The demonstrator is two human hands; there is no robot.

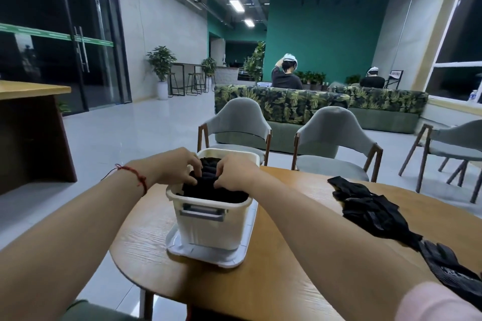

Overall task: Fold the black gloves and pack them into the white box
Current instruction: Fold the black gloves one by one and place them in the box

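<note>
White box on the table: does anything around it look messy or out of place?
Nothing spilled or damaged. The white box sits on a white tray, perhaps its lid. Loose black gloves sprawl untidily on the table to its right.

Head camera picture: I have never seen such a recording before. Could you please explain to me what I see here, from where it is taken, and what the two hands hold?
There is no machine here. A person wears one wide camera on the head, so you look forward and down along their own bare arms. The left hand and the right hand reach into a white box, and their curled fingers grip the folded black gloves that fill it. The box stands on a white tray-like piece, perhaps its lid, on a wooden table. To the right on the table lies a pile of loose black gloves, not yet folded. Behind the table stand grey chairs.
</note>
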